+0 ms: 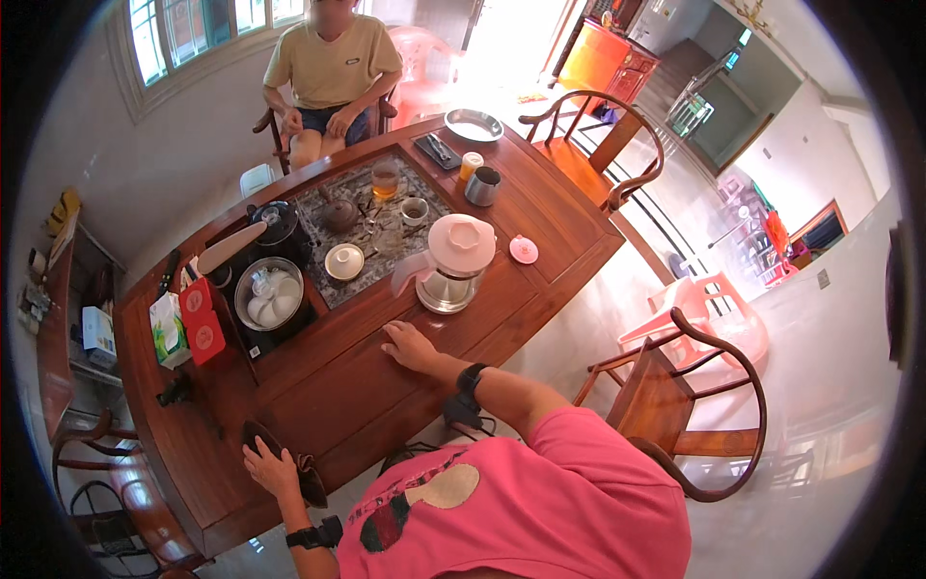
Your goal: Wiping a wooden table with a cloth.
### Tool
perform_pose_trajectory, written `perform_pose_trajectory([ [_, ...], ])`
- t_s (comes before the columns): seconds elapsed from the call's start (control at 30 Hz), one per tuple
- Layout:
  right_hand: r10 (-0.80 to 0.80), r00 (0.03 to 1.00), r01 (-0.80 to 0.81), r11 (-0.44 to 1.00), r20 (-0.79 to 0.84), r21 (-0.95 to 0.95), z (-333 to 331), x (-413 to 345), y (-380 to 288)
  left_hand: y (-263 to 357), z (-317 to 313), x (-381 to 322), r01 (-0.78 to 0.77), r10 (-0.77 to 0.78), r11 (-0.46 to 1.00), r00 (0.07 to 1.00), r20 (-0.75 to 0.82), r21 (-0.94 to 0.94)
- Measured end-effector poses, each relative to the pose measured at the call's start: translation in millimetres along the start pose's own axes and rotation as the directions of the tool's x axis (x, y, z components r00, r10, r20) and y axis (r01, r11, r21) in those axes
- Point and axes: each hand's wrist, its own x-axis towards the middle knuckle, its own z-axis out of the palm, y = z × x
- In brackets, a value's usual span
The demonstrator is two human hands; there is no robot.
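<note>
My left hand lies over a dark brown item, perhaps leather or cloth, at the table's near edge. Its thumb is spread; whether the fingers grip the item cannot be told. My right hand rests palm down on the wooden tea table, fingers slightly apart, holding nothing. Just beyond it stands a clear pitcher with a pink lid and handle. A small pink lid lies to the pitcher's right. A white lidded bowl sits on the stone tea tray.
Left on the table are a metal pot of white cups, a kettle, red boxes and a tissue pack. A teapot and metal cup stand farther back. A person sits opposite. Wooden chairs flank the table.
</note>
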Motion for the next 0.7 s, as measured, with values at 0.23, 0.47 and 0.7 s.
perform_pose_trajectory([
  [0.23, -0.083, 0.981, 0.041, 0.972, -0.177, -0.231, 17, -8, 21, -22, -5, 0, -0.021, 0.024, 0.998, 0.998, -0.056, 0.054],
  [0.47, -0.041, 0.989, 0.005, 0.968, -0.139, -0.25, -17, -3, 34, -11, 4, 5, -0.003, 0.005, 0.995, 1.0, 0.022, -0.101],
  [0.7, -0.211, 0.978, 0.198, 0.915, 0.002, -0.351, -15, 6, 56, 5, 2, 0, 0.323, -0.317, 0.942, 0.946, 0.071, -0.093],
])
